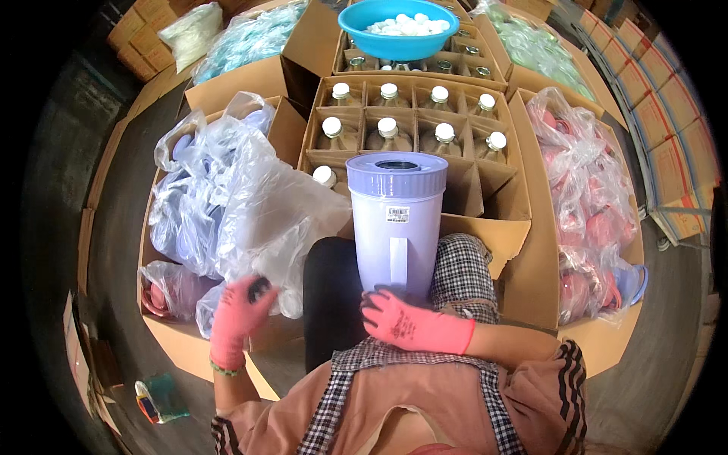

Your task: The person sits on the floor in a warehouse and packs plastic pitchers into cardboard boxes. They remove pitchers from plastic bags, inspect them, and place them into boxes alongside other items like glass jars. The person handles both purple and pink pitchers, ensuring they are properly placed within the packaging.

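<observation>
A lilac plastic jug (396, 227) with a ribbed lid stands upright over my lap, a pale handle strip and a small sticker facing me. My right hand (409, 322), in a pink glove with dark fingertips, grips the jug at its base; part of the grip is hidden. To the left of it my gloved left hand (241, 318) is closed, fingers curled in, at the lower edge of a loose clear plastic bag (277, 216). That bag spreads from my fingers up toward the jug, over the carton (178, 334) of bagged lilac ware.
Ahead, a divided carton (519, 178) holds clear bottles with white caps. Behind it a blue basin (356, 30) of white caps rests on another bottle carton. A carton (595, 349) of bagged pink ware stands at right. Stacked boxes (675, 136) line the far right.
</observation>
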